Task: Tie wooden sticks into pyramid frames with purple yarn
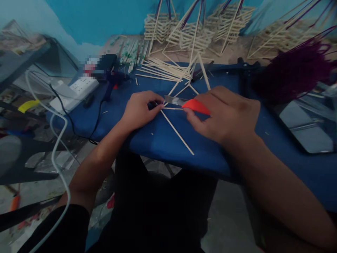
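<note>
My left hand (142,109) is closed in a pinch at one corner of a frame of thin wooden sticks (177,132). One stick of the frame slants from my fingertips towards the table's front edge; others run right and back to a raised peak. In my right hand (228,114) is a cutter knife with an orange handle (197,106), its fingers wrapped round it. The metal blade points left and lies close to my left fingertips, at the stick joint. Whether the blade touches the wood I cannot tell.
Behind the frame lies a pile of loose sticks (163,70). Stacked-stick baskets (189,37) with purple cords stand along the wall. A power strip (79,91) and a glue gun (109,86) with its cord are at left. Purple yarn (292,70) and a dark-rimmed tray (310,131) are at right.
</note>
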`<state>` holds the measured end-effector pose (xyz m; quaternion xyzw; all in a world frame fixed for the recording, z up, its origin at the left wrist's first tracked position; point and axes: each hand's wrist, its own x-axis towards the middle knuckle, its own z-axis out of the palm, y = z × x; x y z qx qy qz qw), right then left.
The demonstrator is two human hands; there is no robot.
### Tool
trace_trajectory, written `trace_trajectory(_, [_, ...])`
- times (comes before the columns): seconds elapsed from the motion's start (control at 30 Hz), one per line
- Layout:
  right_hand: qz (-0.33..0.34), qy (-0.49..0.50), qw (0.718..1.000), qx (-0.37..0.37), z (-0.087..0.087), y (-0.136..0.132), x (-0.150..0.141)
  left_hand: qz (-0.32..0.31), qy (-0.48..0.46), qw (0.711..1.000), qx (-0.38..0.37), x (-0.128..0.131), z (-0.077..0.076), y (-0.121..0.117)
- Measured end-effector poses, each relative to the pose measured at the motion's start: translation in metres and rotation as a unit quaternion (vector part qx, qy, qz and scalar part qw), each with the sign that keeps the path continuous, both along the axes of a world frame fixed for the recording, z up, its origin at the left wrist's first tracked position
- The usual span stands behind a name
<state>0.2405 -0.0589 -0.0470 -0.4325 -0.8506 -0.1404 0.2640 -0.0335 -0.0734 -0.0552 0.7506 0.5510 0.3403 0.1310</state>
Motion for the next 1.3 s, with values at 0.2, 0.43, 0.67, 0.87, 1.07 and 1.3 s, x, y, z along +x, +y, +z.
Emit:
trace_trajectory(0.2, [0.025,-0.027,0.999,0.000,0.001,0.000,0.001,0.011,-0.002,1.000,-0.001,-0.001,0.001,-0.002])
trace_trajectory(0.43, [0.043,-0.052,0.997,-0.038,-0.001,-0.003,-0.007,0.009,-0.010,1.000,0.000,0.001,0.003,-0.006])
trace_trajectory(0.67, [0.040,-0.066,0.996,-0.044,-0.002,-0.003,-0.010,0.013,-0.012,1.000,-0.007,0.001,0.002,-0.006])
trace_trajectory(0.87, [0.037,-0.082,0.995,-0.045,0.002,-0.004,-0.011,-0.002,-0.005,1.000,-0.017,-0.002,0.003,-0.006])
trace_trajectory(1.07, [0.020,-0.074,0.996,-0.051,0.001,-0.007,-0.013,-0.011,0.015,1.000,-0.019,-0.005,0.002,-0.007])
trace_trajectory(1.3, [0.019,-0.079,0.996,-0.042,-0.001,-0.006,-0.012,-0.025,0.049,0.998,-0.025,-0.004,0.000,-0.007])
